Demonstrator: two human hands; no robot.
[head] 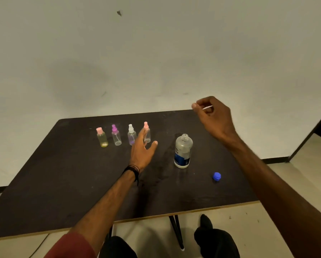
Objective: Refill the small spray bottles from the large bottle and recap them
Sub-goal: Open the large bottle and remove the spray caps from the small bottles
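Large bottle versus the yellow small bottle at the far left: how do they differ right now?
The large bottle is much bigger than the yellow small bottle. The large bottle's neck is open, its blue cap lying on the table; the yellow small bottle wears a pink cap. The large bottle is clear with a blue label; the other is yellow-tinted. Both stand upright.

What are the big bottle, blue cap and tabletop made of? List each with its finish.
Big bottle: probably clear plastic, glossy; the table shows through it, and it has a blue label.
Blue cap: likely moulded plastic, solid colour, dull sheen.
Tabletop: seemingly board with a dark matt face; a pale edge shows along the near side.
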